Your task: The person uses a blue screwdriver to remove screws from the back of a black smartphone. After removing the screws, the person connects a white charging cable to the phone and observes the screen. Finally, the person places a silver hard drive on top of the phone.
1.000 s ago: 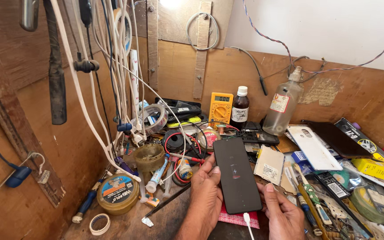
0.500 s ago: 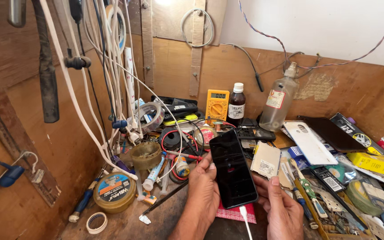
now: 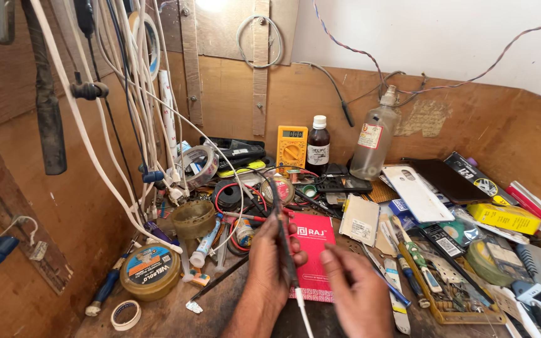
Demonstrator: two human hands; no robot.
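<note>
The left hand [image 3: 270, 263] had its fingers clamped on an edge-on dark phone [image 3: 281, 238], long axis pointing away, while the right hand [image 3: 359, 291] hovered just beside it, fingers loosely apart.

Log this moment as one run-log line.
left hand: holds black phone edge-on, upright | white cable: plugged in its bottom | right hand: open, beside phone, above red card | bench: cluttered
</note>
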